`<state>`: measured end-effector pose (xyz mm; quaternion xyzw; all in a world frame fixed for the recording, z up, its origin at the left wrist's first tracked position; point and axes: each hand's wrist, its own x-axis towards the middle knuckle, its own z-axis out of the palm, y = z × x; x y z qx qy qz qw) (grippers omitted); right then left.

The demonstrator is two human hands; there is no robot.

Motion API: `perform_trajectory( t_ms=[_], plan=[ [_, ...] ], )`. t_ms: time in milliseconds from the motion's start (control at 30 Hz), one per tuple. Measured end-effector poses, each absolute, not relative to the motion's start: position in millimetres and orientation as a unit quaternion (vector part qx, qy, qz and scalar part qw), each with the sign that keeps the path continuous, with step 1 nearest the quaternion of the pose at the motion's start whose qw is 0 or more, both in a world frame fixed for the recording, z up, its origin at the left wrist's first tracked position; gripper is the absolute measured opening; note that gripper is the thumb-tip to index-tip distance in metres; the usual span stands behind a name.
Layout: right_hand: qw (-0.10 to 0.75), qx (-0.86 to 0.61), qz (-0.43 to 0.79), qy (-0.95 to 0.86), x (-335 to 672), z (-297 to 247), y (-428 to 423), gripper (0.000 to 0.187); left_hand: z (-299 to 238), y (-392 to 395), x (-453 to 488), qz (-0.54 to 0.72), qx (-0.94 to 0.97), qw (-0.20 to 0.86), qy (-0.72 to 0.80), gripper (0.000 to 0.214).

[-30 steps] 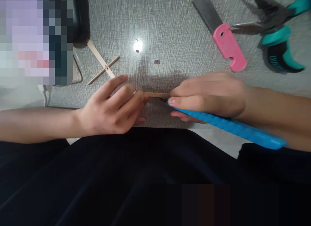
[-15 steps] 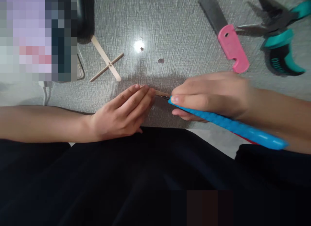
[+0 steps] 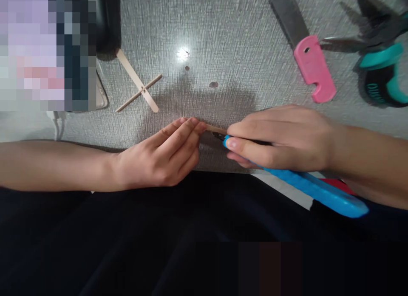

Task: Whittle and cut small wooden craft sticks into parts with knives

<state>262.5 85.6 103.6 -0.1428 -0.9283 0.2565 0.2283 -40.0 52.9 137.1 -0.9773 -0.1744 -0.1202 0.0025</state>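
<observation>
My left hand [image 3: 162,153] pinches one end of a thin wooden craft stick [image 3: 216,129] between its fingertips, just above the near edge of the table. My right hand [image 3: 283,139] is closed around a blue-handled utility knife [image 3: 321,194], thumb pressed near its front end. The knife's dark tip lies along the near side of the stick, but whether it cuts into the wood I cannot tell. The stick's far end runs up to my right fingers. Beyond my left hand, a crossed pair of craft sticks [image 3: 131,69] rests on the table.
At the back right lie a pink folding knife [image 3: 315,71] with a grey blade and teal-handled pliers [image 3: 382,54]. A black object [image 3: 108,20] stands at the back left, beside a white cable [image 3: 57,119]. The textured grey table [image 3: 223,37] has small dark spots.
The camera view has shifted slightly. The blue handle's rear end has swung nearer to me, and the right hand has turned a little with it. Both hands keep their hold.
</observation>
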Motion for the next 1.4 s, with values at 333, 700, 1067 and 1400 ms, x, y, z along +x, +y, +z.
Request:
perform_trajectory(
  t_ms=[333,700,1067,1400],
  plan=[
    [0.198,-0.212,0.254,-0.923,257.0,116.9,79.8,0.010,140.5,59.0,-38.6,-0.132,-0.976,0.010,-0.175,0.015],
    [0.182,-0.211,0.245,-0.929,258.6,121.6,79.0,0.012,140.5,64.9,-37.4,-0.142,-0.975,-0.022,-0.171,0.011],
    [0.209,-0.202,0.262,-0.920,259.8,118.6,80.0,0.013,141.9,66.3,-37.7,-0.131,-0.977,-0.027,-0.164,0.009],
    [0.214,-0.210,0.262,-0.917,260.8,119.1,78.7,0.012,144.3,68.1,-36.0,-0.125,-0.979,-0.026,-0.158,0.007]
  ],
)
